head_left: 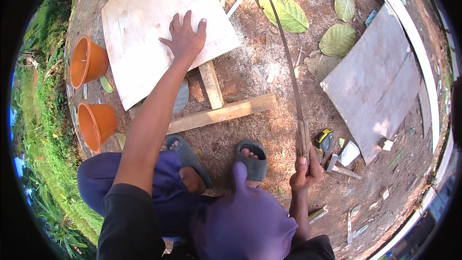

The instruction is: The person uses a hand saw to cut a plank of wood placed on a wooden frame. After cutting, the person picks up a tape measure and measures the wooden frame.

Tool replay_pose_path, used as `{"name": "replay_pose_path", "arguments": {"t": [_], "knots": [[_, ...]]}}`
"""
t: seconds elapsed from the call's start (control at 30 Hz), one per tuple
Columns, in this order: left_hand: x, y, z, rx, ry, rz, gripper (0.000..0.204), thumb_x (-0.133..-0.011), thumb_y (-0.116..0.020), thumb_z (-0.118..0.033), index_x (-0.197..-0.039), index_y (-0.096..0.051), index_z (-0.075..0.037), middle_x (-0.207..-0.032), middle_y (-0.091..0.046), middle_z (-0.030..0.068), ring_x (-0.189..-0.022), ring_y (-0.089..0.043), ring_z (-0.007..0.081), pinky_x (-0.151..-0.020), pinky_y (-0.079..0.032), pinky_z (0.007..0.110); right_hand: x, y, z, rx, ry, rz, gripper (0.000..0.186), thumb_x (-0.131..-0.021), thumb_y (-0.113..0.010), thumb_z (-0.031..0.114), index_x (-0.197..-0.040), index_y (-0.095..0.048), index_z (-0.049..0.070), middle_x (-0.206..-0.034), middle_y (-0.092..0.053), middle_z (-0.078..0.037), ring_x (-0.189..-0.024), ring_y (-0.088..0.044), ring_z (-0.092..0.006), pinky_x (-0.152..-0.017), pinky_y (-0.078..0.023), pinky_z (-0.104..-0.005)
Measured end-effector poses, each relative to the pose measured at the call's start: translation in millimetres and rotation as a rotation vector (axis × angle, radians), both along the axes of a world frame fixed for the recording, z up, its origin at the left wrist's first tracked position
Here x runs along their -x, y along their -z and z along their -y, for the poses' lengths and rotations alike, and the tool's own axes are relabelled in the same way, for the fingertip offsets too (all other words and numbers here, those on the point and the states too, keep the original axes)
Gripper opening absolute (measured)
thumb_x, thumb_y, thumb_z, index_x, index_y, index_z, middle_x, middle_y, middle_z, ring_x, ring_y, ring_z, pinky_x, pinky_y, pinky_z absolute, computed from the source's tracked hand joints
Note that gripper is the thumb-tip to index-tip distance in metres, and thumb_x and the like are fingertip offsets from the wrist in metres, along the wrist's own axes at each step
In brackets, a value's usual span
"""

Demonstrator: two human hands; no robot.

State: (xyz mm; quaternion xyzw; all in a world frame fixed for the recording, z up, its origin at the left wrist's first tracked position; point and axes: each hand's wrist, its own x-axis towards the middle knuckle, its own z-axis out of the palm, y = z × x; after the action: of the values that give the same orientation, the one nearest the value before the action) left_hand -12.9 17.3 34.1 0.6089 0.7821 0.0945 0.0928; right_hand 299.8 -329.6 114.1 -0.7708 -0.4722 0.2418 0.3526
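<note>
My left hand (185, 38) lies flat with its fingers spread on a pale plywood sheet (139, 43). The sheet rests on wooden beams (226, 113), one set crosswise near my feet. In my right hand (306, 171), closed round the wooden handle, is a hand saw (288, 60), seen nearly edge-on. Its long, dark, narrow blade points away from me, right of the plywood and apart from it. The teeth cannot be made out.
Two orange pots (89, 62) lie at the left beside grass. On the right are a grey board (375, 86), a yellow-black tape measure (324, 139) and a hammer (342, 167). Large leaves (284, 12) lie on the dirt. My sandalled feet (251, 159) stand near the crosswise beam.
</note>
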Motion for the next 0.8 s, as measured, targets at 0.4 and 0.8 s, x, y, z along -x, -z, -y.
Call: {"name": "replay_pose_path", "arguments": {"t": [0.4, 0.8], "knots": [[86.5, -41.1, -37.4, 0.340, 0.214, -0.122, 0.110, -0.068, -0.083, -0.067, -0.149, -0.049, -0.002, -0.152, -0.046, 0.0241, -0.141, -0.045, 0.0390, -0.115, -0.033, 0.058, -19.6, 13.1, 41.6, -0.163, 0.096, -0.205, 0.046, -0.093, -0.054, 0.006, -0.134, -0.062, -0.013, -0.075, -0.068, -0.007, -0.062, -0.056, -0.0088, -0.054, -0.041, -0.0268], [46.9, -195.1, 28.8, 0.450, 0.737, 0.044, 0.046, -0.098, -0.065, -0.025, -0.127, -0.055, 0.008, -0.114, -0.067, 0.0302, -0.109, -0.062, 0.0467, -0.094, -0.049, 0.048, -9.6, 2.7, 45.9, -0.135, 0.093, -0.190, 0.046, -0.092, -0.056, 0.012, -0.130, -0.064, -0.013, -0.079, -0.070, -0.013, -0.063, -0.061, -0.0156, -0.059, -0.047, -0.0336]]}}
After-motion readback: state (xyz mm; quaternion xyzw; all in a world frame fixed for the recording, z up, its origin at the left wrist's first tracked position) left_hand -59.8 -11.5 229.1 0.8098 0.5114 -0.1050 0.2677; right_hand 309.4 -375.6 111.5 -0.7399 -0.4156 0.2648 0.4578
